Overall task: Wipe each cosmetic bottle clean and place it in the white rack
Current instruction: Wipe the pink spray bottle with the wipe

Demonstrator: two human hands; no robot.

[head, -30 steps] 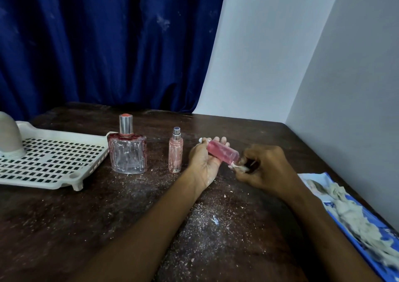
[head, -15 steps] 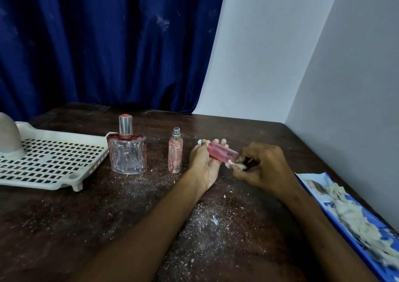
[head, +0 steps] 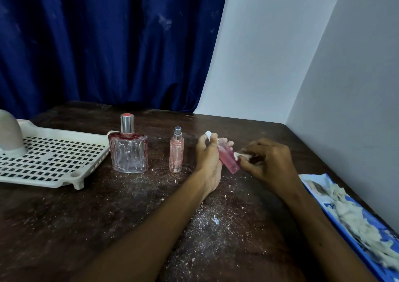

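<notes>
In the head view, I am holding the small pink bottle (head: 227, 159) tilted in my left hand (head: 208, 158) above the worktop (head: 64, 227), fingers (head: 202, 143) curling round it, its white cap (head: 208, 133) pointing away from me. My right hand (head: 267, 163) is pinching a white wad (head: 239, 155) and pressing it against the bottle's side. A slim spray bottle (head: 177, 152) and a squat glass bottle (head: 129, 150) are standing upright to the left, the squat one just beside the white rack (head: 54, 158).
</notes>
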